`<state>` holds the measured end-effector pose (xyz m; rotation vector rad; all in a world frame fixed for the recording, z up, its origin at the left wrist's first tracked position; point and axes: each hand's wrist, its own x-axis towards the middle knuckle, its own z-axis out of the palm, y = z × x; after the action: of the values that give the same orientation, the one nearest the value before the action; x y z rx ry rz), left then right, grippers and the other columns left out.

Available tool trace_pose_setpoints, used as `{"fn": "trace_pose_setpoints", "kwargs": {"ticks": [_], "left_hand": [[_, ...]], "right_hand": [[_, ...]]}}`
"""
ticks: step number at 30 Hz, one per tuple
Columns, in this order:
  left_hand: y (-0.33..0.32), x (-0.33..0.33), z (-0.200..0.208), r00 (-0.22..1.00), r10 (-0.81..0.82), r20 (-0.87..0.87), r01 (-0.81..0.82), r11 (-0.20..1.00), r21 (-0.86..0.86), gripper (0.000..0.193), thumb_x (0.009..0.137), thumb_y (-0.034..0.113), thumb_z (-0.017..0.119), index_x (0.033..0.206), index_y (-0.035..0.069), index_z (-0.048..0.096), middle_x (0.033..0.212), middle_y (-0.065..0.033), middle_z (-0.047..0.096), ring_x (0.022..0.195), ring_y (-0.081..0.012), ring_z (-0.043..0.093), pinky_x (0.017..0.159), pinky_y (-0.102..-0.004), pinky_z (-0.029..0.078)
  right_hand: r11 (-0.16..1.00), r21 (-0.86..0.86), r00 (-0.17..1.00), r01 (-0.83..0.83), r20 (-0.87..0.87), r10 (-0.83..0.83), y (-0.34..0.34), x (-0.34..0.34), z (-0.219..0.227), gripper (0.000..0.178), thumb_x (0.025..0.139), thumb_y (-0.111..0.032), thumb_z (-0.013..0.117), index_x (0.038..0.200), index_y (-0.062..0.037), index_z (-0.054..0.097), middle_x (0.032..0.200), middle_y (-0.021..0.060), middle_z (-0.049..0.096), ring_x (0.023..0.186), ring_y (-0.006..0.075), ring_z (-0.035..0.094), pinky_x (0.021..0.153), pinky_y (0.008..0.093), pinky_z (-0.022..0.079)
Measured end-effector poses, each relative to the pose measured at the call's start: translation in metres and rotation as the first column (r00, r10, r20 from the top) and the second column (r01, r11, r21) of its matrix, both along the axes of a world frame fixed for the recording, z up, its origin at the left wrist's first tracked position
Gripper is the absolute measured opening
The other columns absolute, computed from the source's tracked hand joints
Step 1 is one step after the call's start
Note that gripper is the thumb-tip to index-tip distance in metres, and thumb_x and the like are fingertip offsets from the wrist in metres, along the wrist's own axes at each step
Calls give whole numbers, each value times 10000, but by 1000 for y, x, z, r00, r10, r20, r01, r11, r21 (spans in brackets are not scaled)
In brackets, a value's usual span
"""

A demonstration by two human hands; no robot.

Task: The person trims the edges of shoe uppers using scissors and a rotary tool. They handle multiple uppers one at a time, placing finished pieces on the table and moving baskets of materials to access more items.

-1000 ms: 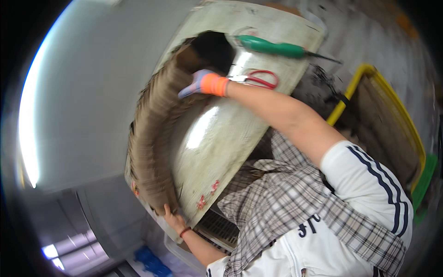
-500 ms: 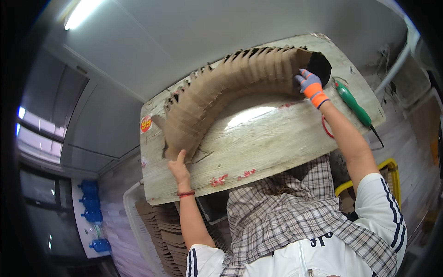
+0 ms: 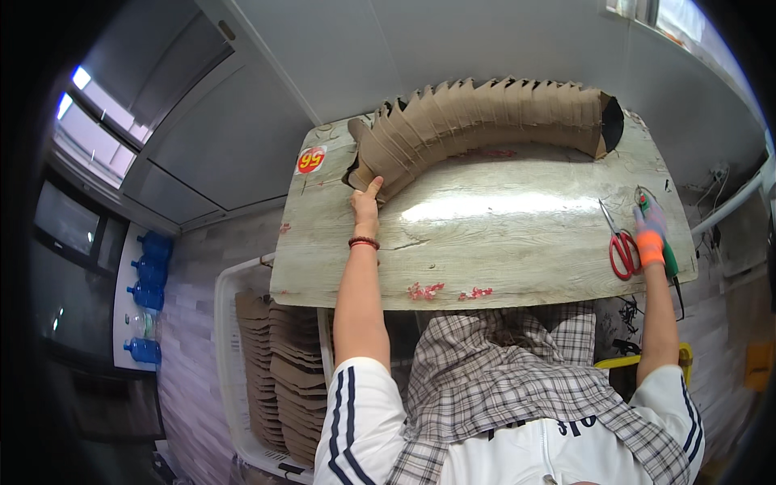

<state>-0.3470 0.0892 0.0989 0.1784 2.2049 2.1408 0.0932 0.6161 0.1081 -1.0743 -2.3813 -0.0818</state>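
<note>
A long curved row of overlapping tan pieces (image 3: 485, 117), dark on the inside, arches across the far side of the pale wood-grain table (image 3: 517, 259). My left hand (image 3: 366, 200) grips the row's left end, its thumb on top and its fingers partly hidden. At the right of the table, my right hand (image 3: 649, 230), in a grey and orange glove, closes over a green corded power tool (image 3: 670, 257); its fingers are somewhat blurred. Just left of that glove lie red-handled scissors (image 3: 621, 246), with their blades pointing away from me.
A white crate (image 3: 227, 364) with stacked tan pieces (image 3: 291, 380) stands below the table's left side. A yellow-rimmed container (image 3: 685, 360) is under the right side. Blue water bottles (image 3: 149, 271) line the left, and a grey wall (image 3: 485, 40) rises behind the table.
My right hand has left the right end of the tan row and come down to the green tool. My left hand stays on the left end. The view has shifted, and the scissors now show fully.
</note>
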Motion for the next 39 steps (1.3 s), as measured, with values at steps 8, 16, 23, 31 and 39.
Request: {"fn": "trace_pose_setpoints", "kwargs": {"ticks": [8, 16, 23, 31, 39], "left_hand": [[6, -7, 10, 983, -164, 77, 132, 938, 320, 328, 734, 148, 815, 963, -1, 634, 965, -30, 641, 857, -153, 554, 796, -293, 425], [4, 50, 32, 929, 81, -362, -146, 977, -156, 527, 687, 198, 834, 433, -1, 417, 476, 17, 397, 459, -109, 336, 453, -333, 321], [-53, 52, 47, 996, -34, 78, -26, 747, 664, 332, 796, 134, 752, 1059, -18, 618, 1032, -100, 632, 954, -233, 580, 857, -396, 466], [-202, 155, 88, 973, -193, 128, -67, 294, 954, 343, 948, 212, 546, 1228, 15, 558, 1302, -171, 549, 1214, -360, 497, 1031, -586, 371], [-120, 215, 110, 774, -603, 194, -92, 196, 976, 322, 975, 183, 456, 1189, -22, 583, 1237, -220, 583, 1156, -359, 554, 985, -545, 443]], "right_hand": [[966, -50, 935, 254, 269, -232, -8, 67, -6, 648, 821, -436, 657, 1332, -88, 465, 1214, 202, 569, 1072, 368, 561, 895, 441, 464], [941, -289, 980, 178, 137, -143, 10, 66, -12, 596, 768, -385, 718, 1231, -62, 529, 1122, 203, 629, 1034, 378, 588, 865, 428, 468], [608, -771, 965, -192, -262, -28, 98, 112, -25, 377, 764, -348, 762, 868, 4, 675, 810, 65, 681, 628, 115, 590, 573, 287, 465], [162, -854, 754, -494, -513, -410, 2, 132, -1, 400, 868, -451, 638, 969, -64, 649, 645, -25, 499, 519, 116, 496, 504, 253, 458], [595, -605, 801, -529, -588, 115, -186, 92, 96, 366, 829, -313, 717, 1020, -17, 616, 698, 25, 581, 560, 136, 562, 536, 290, 484]]}}
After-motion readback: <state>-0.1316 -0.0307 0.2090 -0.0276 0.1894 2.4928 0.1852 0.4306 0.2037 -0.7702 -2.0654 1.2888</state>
